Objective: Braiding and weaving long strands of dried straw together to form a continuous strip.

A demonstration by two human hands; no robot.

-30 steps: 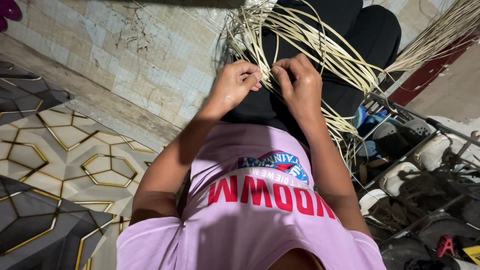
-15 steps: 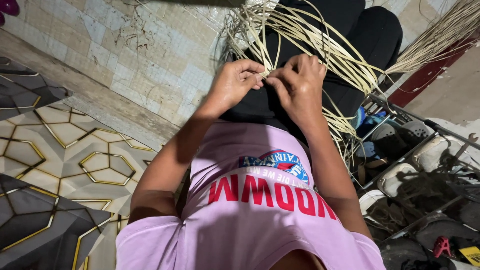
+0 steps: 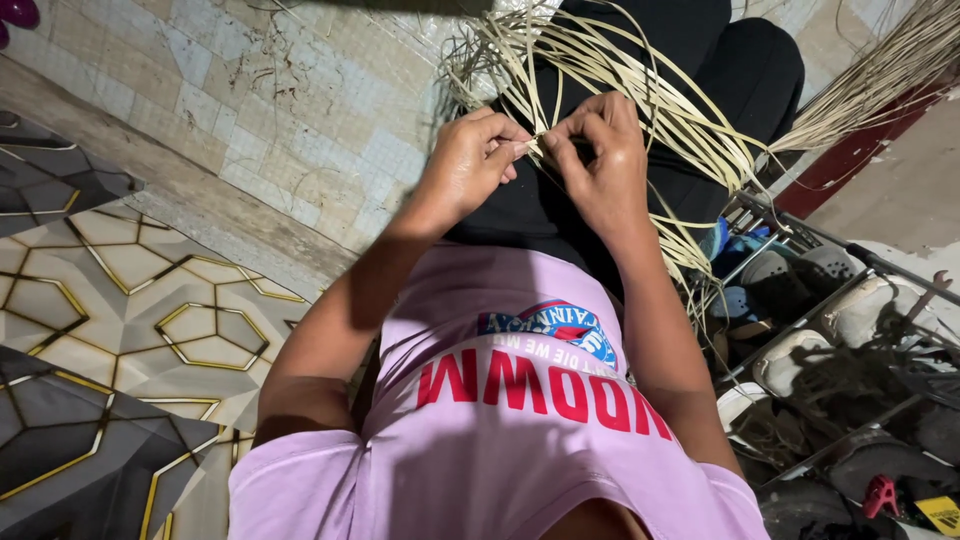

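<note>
The left hand point(image 3: 470, 160) and the right hand point(image 3: 598, 160) meet above the lap, fingertips almost touching. Both hands are closed in a pinch: thumb and forefinger of each grip the same pale strip point(image 3: 533, 138) at the point where the hands come together. The remaining fingers of each hand are curled inward.

The pinched strip belongs to a loose bundle of pale cane strips point(image 3: 640, 85) that lies across the black trousers point(image 3: 740, 60) of the seated person. The strips arc from the upper centre of the view, pass behind the right hand and hang down on the right side, toward a wire shoe rack point(image 3: 850, 330). A second sheaf of strips point(image 3: 880, 70) runs to the upper right corner.

The person wears a pink shirt point(image 3: 500, 450) with red print. To the left, the floor consists of worn pale tiles point(image 3: 300, 110), bordered by a floor covering with a gold-lined geometric pattern point(image 3: 130, 300). The shoe rack holds several shoes; their details are dim.
</note>
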